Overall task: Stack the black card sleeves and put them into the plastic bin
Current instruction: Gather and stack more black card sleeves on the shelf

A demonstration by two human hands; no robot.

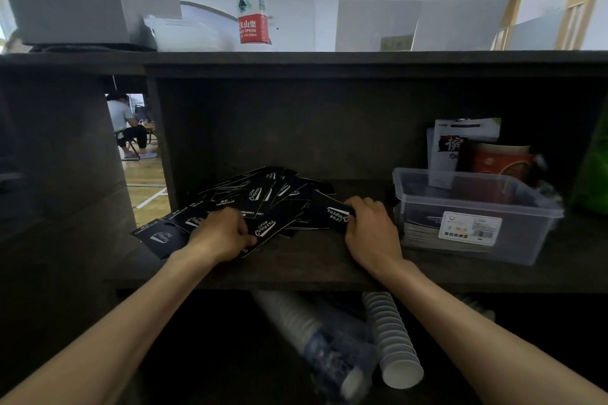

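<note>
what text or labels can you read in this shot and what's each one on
"农夫山泉" (first character partly cut off): red label of the water bottle on the top shelf.
"SPRING": same label; the smaller print is blurred.
"Camping", upside down in white script: black card sleeves in the pile.
"CAMPING CLUB": small print on some sleeves, barely legible.
One large white character on the black-and-white packet: partly hidden.
White sticker on the plastic bin: too blurred to read.

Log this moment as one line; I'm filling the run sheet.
stage: gathering | left hand: on black card sleeves | right hand: gripping sleeves | plastic bin: right, open
</note>
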